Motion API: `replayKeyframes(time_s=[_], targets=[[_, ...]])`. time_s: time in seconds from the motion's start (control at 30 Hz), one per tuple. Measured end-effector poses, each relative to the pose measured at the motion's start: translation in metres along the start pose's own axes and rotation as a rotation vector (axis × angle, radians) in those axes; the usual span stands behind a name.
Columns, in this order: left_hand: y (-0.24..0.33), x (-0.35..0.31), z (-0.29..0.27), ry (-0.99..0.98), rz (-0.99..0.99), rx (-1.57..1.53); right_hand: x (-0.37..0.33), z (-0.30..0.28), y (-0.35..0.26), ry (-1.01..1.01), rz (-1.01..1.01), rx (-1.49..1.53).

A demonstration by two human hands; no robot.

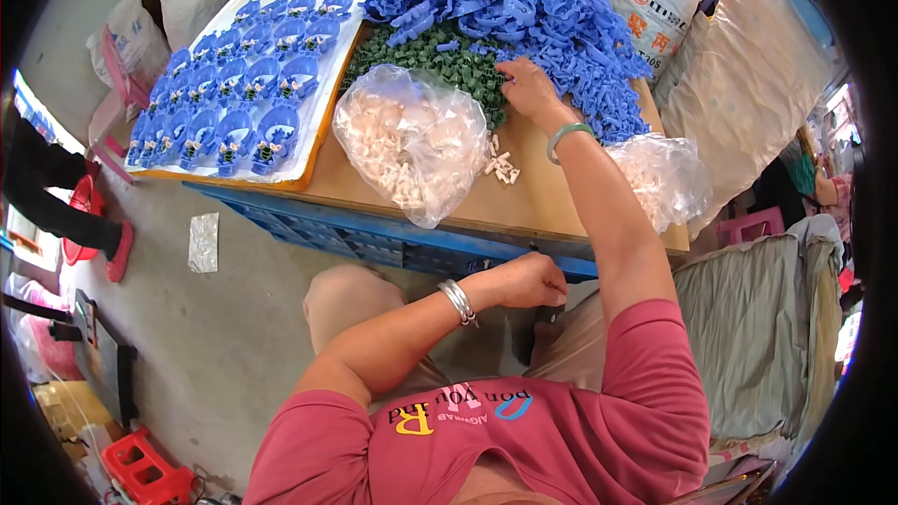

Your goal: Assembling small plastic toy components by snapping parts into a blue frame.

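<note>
Right hand (526, 84) reaches across the worktop (524, 196) to the heap of green plastic pieces (432, 58) toward the far edge, fingers curled down and pinching among them; what is caught between the fingertips is hidden, so cannot tell whether a piece is gripped. Left hand (528, 281) rests closed below the worktop's near edge, knuckles up; contents, if any, not visible. Judged step: picking a green piece for assembly. The blue plastic parts (524, 0) are piled behind the green heap, at the far right. A few small white pieces (500, 166) lie loose mid-worktop, beside the clear bag of white pieces (412, 140). Finished blue units sit in rows on the white tray (323, 103) at the far left corner. Next move likely needs one piece separated cleanly from the tangle.
</note>
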State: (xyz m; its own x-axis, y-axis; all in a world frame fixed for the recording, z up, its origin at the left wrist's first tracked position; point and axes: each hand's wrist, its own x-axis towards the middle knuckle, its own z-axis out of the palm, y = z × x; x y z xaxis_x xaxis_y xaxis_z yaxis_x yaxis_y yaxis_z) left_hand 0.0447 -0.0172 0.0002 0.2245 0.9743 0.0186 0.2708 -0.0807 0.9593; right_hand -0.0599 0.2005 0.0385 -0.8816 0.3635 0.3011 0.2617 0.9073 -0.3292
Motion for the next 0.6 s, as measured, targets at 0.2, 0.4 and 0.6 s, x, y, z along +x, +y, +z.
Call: replayKeyframes(time_s=[0.2, 0.4, 0.6], targets=[[-0.002, 0.001, 0.001, 0.013, -0.004, 0.006, 0.005, 0.015, 0.001, 0.177, -0.051, 0.015], [-0.004, 0.001, 0.0, 0.048, 0.011, -0.017, 0.006, 0.016, 0.012, 0.158, -0.01, 0.11], [-0.002, 0.003, -0.003, 0.218, -0.032, -0.214, -0.005, 0.0, 0.01, 0.261, 0.125, 0.435]])
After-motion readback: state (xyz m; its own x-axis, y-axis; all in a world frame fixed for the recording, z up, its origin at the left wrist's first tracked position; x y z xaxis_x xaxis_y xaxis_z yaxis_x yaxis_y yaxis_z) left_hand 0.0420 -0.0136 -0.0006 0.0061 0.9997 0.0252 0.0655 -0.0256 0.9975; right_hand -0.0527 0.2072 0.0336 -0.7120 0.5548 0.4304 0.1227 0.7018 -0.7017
